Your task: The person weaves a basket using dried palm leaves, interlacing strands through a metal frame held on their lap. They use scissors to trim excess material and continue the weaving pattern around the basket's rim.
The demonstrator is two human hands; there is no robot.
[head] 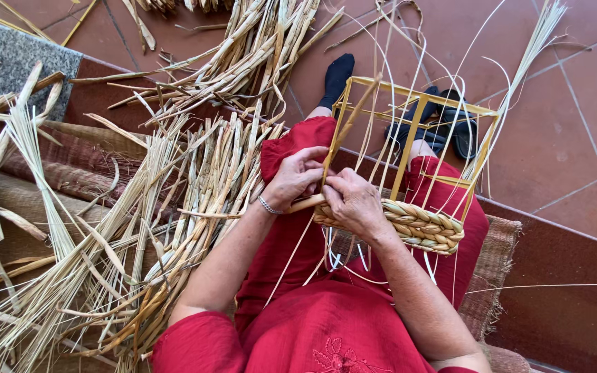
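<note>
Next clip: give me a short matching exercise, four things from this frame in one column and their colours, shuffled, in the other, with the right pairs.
Things:
1. frame
2. dress
3. bracelet
4. sock

Colours:
A. black
B. yellow
C. red
D. silver

Pairs: 1-B, 2-C, 3-D, 4-A

The left hand and right hand both grip the frame's corner post, by the woven band.

Passage left of the fingers is blocked by heaped straw stalks. Upright strands on the yellow frame crowd beyond them. Tiled floor farther right lies open.
</note>
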